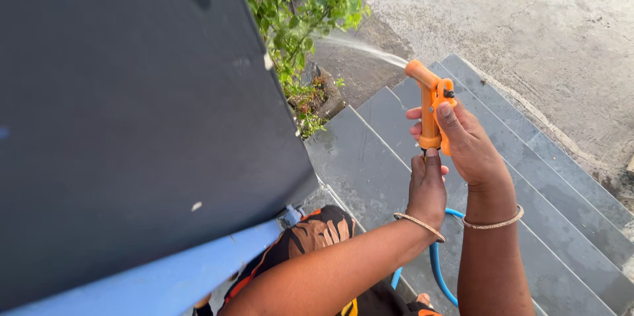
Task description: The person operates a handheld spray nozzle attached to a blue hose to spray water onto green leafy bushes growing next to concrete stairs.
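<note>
No packages, labels, signs or screens

We are finding no package, label, sign or screen anywhere in this head view.
</note>
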